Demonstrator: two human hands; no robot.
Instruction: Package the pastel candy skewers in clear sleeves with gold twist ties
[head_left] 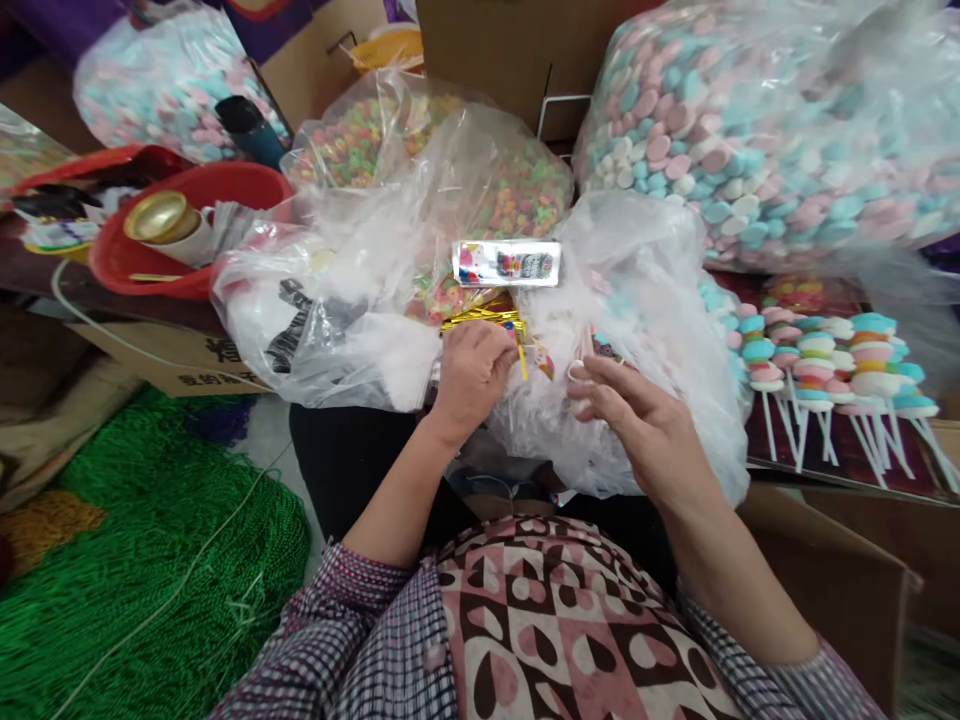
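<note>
My left hand (471, 372) grips a small clear packet topped with a printed label card (507, 263), its neck bound with gold twist ties (484, 318). My right hand (637, 415) hovers just to the right with fingers spread, touching a white stick and a small candy piece (541, 358) that hang beside the packet. Both hands work over crumpled clear plastic bags (637, 300) on my lap.
A huge bag of pastel round candies (772, 130) fills the upper right, another (165, 85) the upper left. Bags of small colourful candies (480, 190) sit behind. Finished candy skewers (825, 370) lie right. A red basin (202, 190) holds a gold roll; green netting (150, 560) lies lower left.
</note>
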